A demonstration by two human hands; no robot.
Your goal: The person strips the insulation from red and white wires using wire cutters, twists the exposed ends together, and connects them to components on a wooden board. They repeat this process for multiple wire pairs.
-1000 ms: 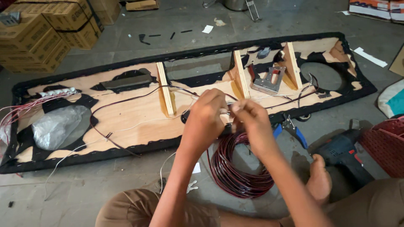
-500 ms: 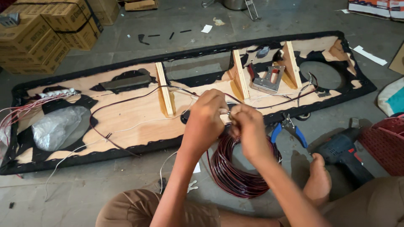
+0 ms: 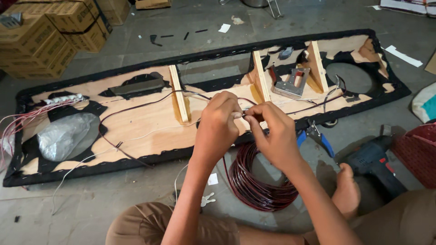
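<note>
You hold thin wire ends [image 3: 245,112] between your two hands, just above the near edge of the long board [image 3: 150,122]. Your left hand [image 3: 218,122] is closed and pinches one end. Your right hand [image 3: 272,134] is closed and pinches the other. It looks like you are joining the ends. Next, twist them slowly and keep them tight. The wire coil [image 3: 256,181] lies on the floor under your hands. Blue pliers [image 3: 315,138] and a drill [image 3: 374,159] lie to the right.

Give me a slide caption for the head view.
Both hands, left and right, pinch a thin wire above a wire coil beside a long wooden panel.
</note>
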